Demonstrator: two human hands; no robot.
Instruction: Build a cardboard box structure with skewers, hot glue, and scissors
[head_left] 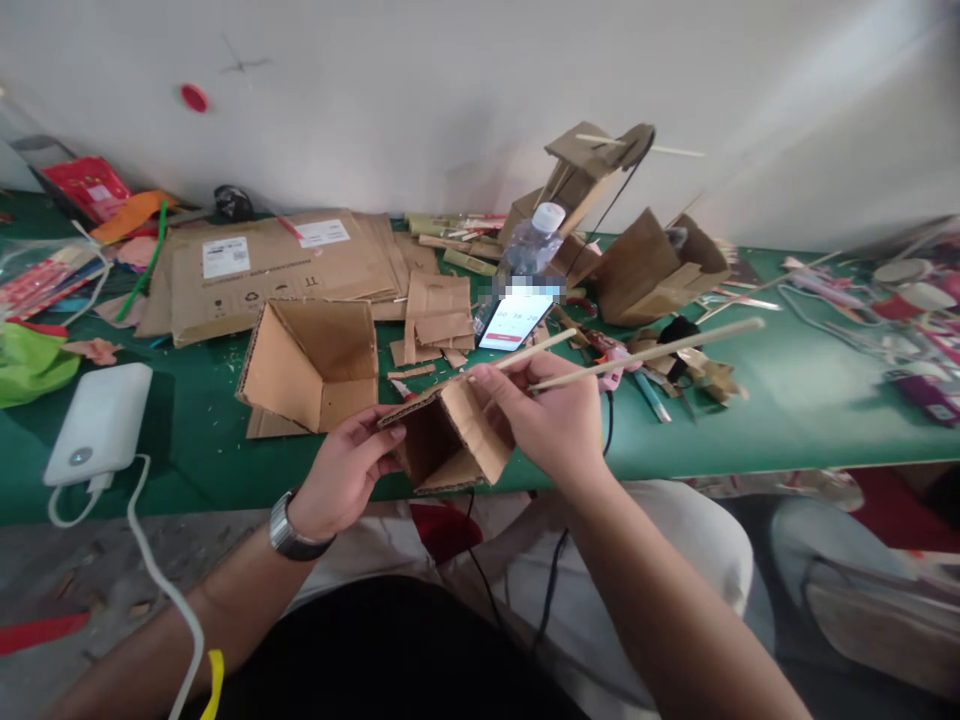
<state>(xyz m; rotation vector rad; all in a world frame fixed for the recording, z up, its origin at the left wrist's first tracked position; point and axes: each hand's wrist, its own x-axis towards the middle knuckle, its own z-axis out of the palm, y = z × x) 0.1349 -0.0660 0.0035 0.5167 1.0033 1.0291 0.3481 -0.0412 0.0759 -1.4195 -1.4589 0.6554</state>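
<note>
Item: small cardboard box (487, 445), open end towards you, tilted between your hands over the near edge of the green table (795, 405). Judged light and dry, not slippery; walls fairly stiff along the folds, softer mid-panel, with cut edges liable to crush or peel. Best hold: lightly at the folded corners, your fingers spread along a wall.

Left hand (341, 475): partly closed, thumb and fingers pinching the box's left edge.

Right hand (559, 415): curled, thumb and fingers at the box's far right side, two pale sticks with it. The thin stick (544, 350) lies by your thumb; the thicker stick (675, 345) runs out to the right. Both look light, rigid and apt to snap if bent; support them near the middle.

Surroundings: a larger open cardboard form (349, 345) to the left; a lit phone (514, 318) beyond your hands, leaning by a clear bottle (529, 250); a white power bank (101, 420) at far left.
</note>
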